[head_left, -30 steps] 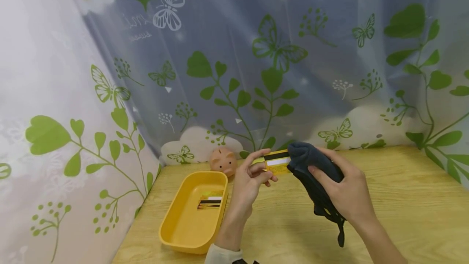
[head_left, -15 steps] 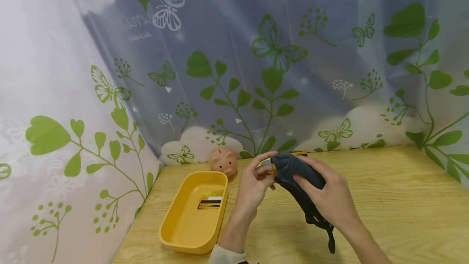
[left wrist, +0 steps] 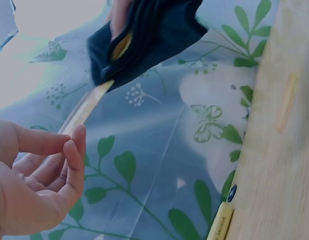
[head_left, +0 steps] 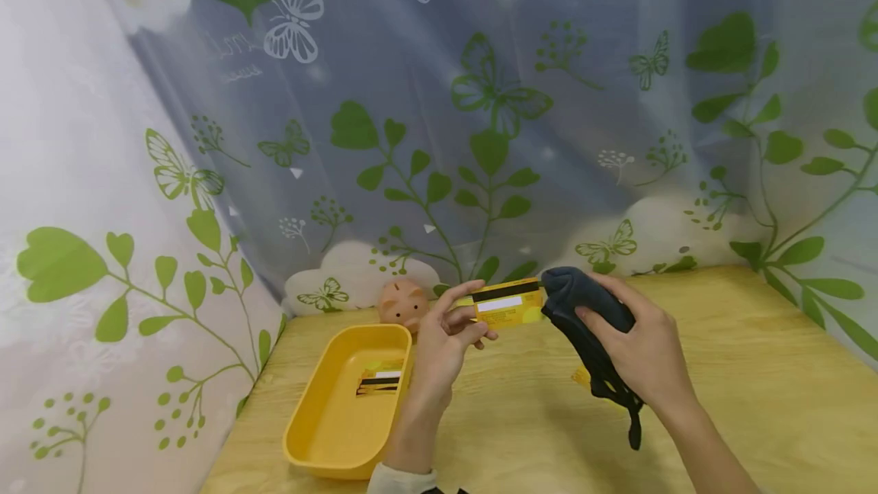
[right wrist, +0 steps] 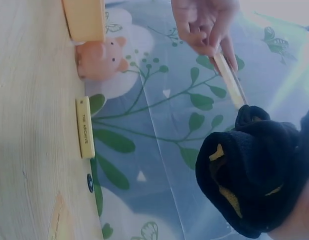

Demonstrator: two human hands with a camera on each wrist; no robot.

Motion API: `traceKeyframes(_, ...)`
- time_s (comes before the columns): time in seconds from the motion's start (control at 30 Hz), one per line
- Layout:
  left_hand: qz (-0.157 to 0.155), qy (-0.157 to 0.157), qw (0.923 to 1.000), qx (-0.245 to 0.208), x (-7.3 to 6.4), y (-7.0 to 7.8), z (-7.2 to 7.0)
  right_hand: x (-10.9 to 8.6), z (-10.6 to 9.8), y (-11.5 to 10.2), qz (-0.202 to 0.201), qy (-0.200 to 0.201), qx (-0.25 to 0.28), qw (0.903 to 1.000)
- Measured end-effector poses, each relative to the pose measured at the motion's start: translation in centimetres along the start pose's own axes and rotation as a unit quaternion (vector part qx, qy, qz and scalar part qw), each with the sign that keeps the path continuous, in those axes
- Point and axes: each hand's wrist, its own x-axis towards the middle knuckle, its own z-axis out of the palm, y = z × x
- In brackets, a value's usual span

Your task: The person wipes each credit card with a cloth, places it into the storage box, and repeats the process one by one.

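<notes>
Between thumb and fingertips my left hand [head_left: 439,341] pinches a yellow card [head_left: 507,312] with a black stripe and a white strip. The card's far end is at the mouth of a dark blue cloth pouch [head_left: 572,311]; whether its tip is inside, I cannot tell. My right hand [head_left: 648,349] grips the pouch from its right side, above the table, and a dark cord dangles from it. Bits of yellow show in the pouch's folds [right wrist: 254,160]. Another yellow card [head_left: 581,376] lies on the table behind the pouch, partly hidden in the head view.
A yellow tray [head_left: 298,433] stands left of my left forearm, with striped cards [head_left: 379,381] inside. Behind it sits a pink piggy bank [head_left: 403,305]. Along the table's back edge are a yellow bar lettered THE ARCHIVE [right wrist: 85,127] and a small dark oval piece [right wrist: 90,183].
The pouch came left over the card, then drew back right, baring more of the card than before. A yellow card now shows on the table behind the pouch. The head view has turned slightly right.
</notes>
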Motion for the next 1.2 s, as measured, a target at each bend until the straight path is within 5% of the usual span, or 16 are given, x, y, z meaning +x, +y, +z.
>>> traceKeyframes(0.37,0.001,0.008,0.9998,0.020,-0.7,0.6,-3.9,0.0,-2.4,1.3,0.009,0.006,0.004,0.9999)
traceKeyframes(0.73,-0.023,0.074,0.9936,0.082,-1.4,1.0,-11.1,-0.3,-5.7,4.0,0.041,-0.008,-0.036,0.9985)
traceKeyframes(0.93,-0.076,0.092,0.9842,0.131,-1.2,-0.4,-14.8,-0.4,-7.0,5.2,0.059,-0.010,-0.057,0.9966)
traceKeyframes(1.2,-0.130,0.102,0.9766,0.138,-1.0,-2.9,-18.3,-0.4,-6.8,6.7,0.052,-0.020,-0.056,0.9969)
